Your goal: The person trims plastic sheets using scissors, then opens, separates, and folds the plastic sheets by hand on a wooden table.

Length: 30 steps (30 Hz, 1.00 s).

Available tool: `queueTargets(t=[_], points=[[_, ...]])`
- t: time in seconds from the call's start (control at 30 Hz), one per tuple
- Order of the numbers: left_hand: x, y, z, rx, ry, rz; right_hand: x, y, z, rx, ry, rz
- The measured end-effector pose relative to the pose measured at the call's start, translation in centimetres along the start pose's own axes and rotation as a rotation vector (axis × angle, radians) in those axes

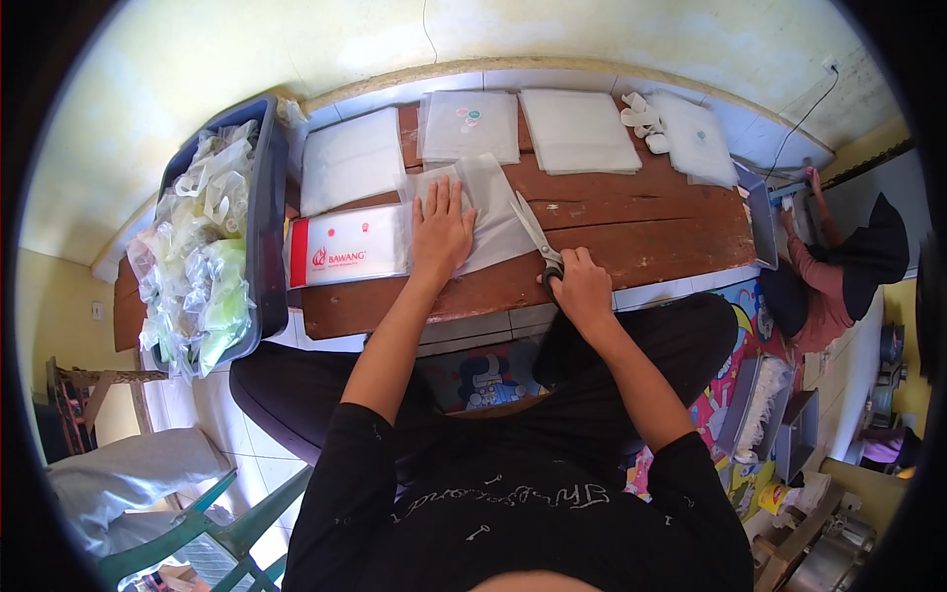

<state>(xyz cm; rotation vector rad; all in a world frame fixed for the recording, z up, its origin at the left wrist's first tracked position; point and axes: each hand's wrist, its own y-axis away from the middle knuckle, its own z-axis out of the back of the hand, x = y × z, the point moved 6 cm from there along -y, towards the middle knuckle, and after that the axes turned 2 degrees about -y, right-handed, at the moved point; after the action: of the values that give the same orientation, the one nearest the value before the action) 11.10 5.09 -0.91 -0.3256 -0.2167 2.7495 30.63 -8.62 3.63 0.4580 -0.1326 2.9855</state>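
Observation:
My left hand (443, 226) lies flat, fingers stretched out, on a clear plastic bag (498, 222) on the low wooden table (631, 222). Under and beside that hand is a pack of clear bags (350, 244) with a red edge and the printed word BAWANG. My right hand (584, 287) is closed round the dark handles of a pair of scissors (534, 229). The blades point up and left, slightly parted, beside the right edge of the clear bag. Part of the handles is hidden by my fingers.
Stacks of clear bags (582, 131) line the table's far side, some with small labels (473, 114). A dark tub (268, 217) of filled plastic bags stands at the left. Another person (827, 276) sits at the right, beside a grey crate (758, 217). A green chair (222, 533) is at lower left.

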Motion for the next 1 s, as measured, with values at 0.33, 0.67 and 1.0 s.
queueTargets(t=[0.33,0.67,1.0], points=[[0.0,0.0,0.0,-0.018,-0.001,0.002,1.9,-2.4,0.1,0.032,0.005,-0.004],[0.1,0.0,-0.2,-0.01,-0.006,-0.001,1.0,-2.7,0.0,0.032,0.001,0.004],[0.0,0.0,-0.2,0.005,-0.007,0.005,0.5,-2.1,0.4,0.012,-0.023,-0.017]])
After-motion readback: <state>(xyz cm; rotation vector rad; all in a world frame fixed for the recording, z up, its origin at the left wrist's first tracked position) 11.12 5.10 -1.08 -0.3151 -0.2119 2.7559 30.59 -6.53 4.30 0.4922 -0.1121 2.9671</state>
